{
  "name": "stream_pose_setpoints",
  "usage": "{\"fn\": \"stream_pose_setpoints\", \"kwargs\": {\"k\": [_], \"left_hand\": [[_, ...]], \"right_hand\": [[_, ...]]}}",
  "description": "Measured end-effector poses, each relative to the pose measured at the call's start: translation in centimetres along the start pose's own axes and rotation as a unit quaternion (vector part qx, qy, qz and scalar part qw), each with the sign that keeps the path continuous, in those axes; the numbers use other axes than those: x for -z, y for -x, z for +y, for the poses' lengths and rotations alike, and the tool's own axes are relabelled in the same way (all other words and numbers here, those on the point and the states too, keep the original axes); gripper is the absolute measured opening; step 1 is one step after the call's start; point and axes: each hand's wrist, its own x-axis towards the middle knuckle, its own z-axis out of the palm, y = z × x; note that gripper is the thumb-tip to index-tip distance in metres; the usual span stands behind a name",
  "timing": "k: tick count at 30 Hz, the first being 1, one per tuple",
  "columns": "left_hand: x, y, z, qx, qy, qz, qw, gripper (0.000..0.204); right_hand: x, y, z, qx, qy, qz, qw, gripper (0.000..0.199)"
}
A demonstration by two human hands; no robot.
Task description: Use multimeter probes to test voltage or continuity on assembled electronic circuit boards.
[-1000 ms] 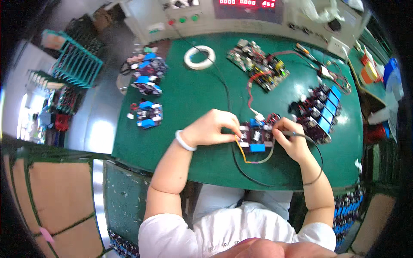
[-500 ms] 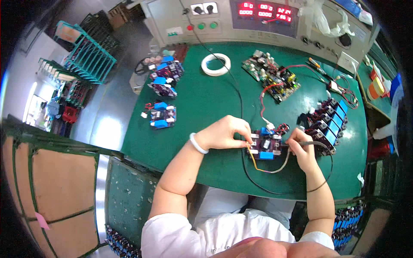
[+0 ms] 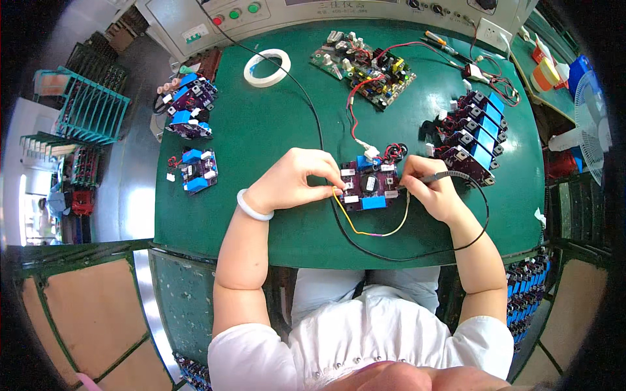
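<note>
Change: over the last second the view has drawn in closer; both hands have stayed on the same small circuit board (image 3: 368, 184), barely shifting.
Left hand: left hand (image 3: 297, 179), fingers pinched together on the yellow wire (image 3: 365, 229) where it meets the board's 9 o'clock edge. White bangle (image 3: 251, 207) on that wrist.
Right hand: right hand (image 3: 433, 190), closed around a thin black probe (image 3: 435, 176), tip held to the board's 3 o'clock edge. Its black cable (image 3: 479, 225) loops round toward 6 o'clock and back under the board.
Board: flat on the desk (image 3: 261, 130), just ahead of the person, between the two hands; purple, with blue blocks and a red wire (image 3: 352, 111) running off toward 12.
Meaning: my read is that the contact is being held steady, not moved on; the work at this board looks mid-way, not finished.
Desk, 12 o'clock: larger green board (image 3: 368, 65) with many parts; roll of white tape (image 3: 267, 67) toward 11.
Desk, 2 o'clock: row of similar boards (image 3: 473, 137) stacked on edge.
Desk, 9 to 10 o'clock: three more small boards (image 3: 190, 130) lying apart.
Room: grey control panel (image 3: 195, 19) with red and green buttons behind the desk; teal rack (image 3: 81, 107) on the floor at 10; white fan (image 3: 596, 127) at 3.
</note>
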Motion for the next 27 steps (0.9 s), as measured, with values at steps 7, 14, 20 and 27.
{"fn": "stream_pose_setpoints", "kwargs": {"k": [7,14,20,27], "left_hand": [[-0.6,0.1,-0.4,-0.023,0.025,-0.001,0.999,0.012],[-0.6,0.5,-0.3,-0.023,0.025,-0.006,0.999,0.013],[-0.6,0.2,-0.2,-0.022,0.017,-0.006,1.0,0.012],[-0.2,-0.2,0.4,-0.026,-0.03,0.016,0.999,0.012]], "right_hand": [[0.0,0.9,0.6,-0.014,-0.007,0.004,1.0,0.02],[-0.4,1.0,0.4,-0.025,-0.025,0.011,0.999,0.015],[-0.2,0.7,0.3,-0.011,-0.032,0.012,0.999,0.016],[-3.5,-0.2,-2.0,0.054,-0.025,0.112,0.992,0.018]]}}
